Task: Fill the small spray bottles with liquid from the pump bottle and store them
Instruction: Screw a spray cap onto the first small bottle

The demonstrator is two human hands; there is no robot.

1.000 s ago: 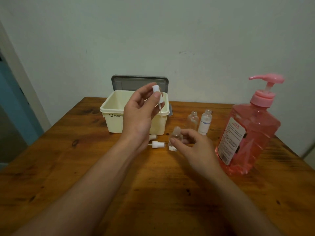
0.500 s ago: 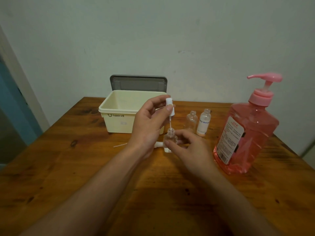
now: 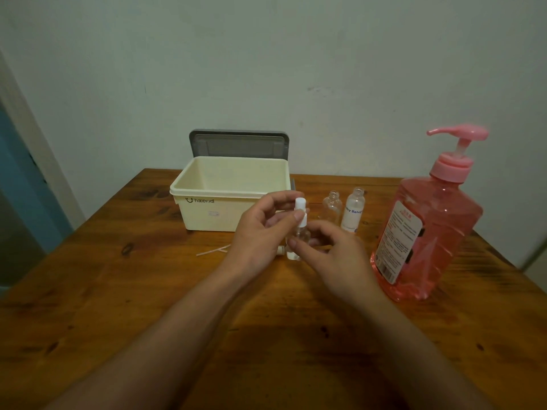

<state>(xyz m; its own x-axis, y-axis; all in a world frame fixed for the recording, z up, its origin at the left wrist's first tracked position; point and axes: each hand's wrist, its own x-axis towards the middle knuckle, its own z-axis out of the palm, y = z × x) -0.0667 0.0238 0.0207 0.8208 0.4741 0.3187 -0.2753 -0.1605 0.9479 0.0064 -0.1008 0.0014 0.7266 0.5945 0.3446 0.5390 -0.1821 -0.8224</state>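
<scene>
At desk (image 3: 118, 291) centre, the left hand (image 3: 260, 232) pinches a white spray cap (image 3: 300, 210) on the neck of a small clear bottle (image 3: 300, 238). The right hand (image 3: 334, 255) grips that bottle's body; its fill cannot be told. At 11 o'clock stands a cream box (image 3: 207, 199), lid (image 3: 238, 145) up. At 1 o'clock stand two uncapped bottles (image 3: 331, 207). At 3 o'clock is the pump bottle (image 3: 429, 232), holding pink liquid to the shoulder.
</scene>
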